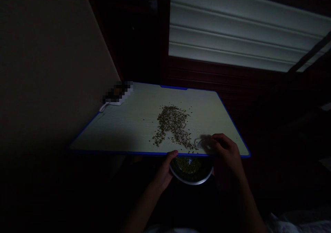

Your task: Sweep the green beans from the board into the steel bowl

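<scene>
Small dark seeds or beans [173, 119] lie scattered over a pale board with a blue rim [124, 122]. Below the board's near edge, a metal bowl [192, 182] holds more of the greenish grains. My left hand [167, 169] is at the bowl's left side, its thumb up at the board's edge; the other fingers are mostly hidden, and it seems to hold the bowl. My right hand [226, 148] is over the board's near right part, fingers closed on a small clear item [199, 142] beside the seeds, too dim to name surely.
A blurred-out device with a white edge [120, 96] stands at the board's far left corner, with a white cord [103, 106]. A wall [59, 53] rises at the left. Dark wooden furniture with pale slatted panels [232, 29] stands behind the board.
</scene>
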### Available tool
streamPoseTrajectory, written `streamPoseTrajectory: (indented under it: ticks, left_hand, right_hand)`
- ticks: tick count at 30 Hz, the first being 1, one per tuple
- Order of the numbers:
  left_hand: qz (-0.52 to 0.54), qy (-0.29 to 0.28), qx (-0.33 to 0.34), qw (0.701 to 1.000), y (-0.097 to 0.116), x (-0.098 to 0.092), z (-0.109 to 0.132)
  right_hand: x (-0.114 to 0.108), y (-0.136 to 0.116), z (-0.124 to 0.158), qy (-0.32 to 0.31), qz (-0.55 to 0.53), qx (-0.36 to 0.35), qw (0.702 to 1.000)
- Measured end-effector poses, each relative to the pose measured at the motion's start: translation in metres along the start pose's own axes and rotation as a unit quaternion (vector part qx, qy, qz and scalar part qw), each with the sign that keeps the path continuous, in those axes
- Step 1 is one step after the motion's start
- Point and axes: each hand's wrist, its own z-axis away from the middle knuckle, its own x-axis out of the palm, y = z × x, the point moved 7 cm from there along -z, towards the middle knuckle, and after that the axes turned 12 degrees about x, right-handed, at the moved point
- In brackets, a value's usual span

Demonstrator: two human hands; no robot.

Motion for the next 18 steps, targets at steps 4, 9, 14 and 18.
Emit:
streamPoseTrajectory:
  ticks: [4, 9, 14, 18]
  left_hand:
    - [0.008, -0.009, 0.003, 1.000, -0.002, 0.001, -0.001]
    - [0.008, -0.016, -0.004, 1.000, -0.005, 0.000, -0.004]
    - [-0.001, -0.026, -0.012, 1.000, -0.005, -0.001, -0.004]
    - [-0.006, -0.036, -0.030, 0.999, -0.006, -0.001, -0.002]
  right_hand:
    - [0.001, -0.001, 0.000, -0.011, 0.007, -0.005, 1.000]
    - [0.003, 0.002, 0.000, -0.035, 0.018, -0.016, 0.999]
    - [0.004, 0.009, -0.001, -0.049, 0.036, -0.016, 0.998]
    - [0.006, 0.009, -0.001, -0.065, 0.052, -0.015, 0.996]
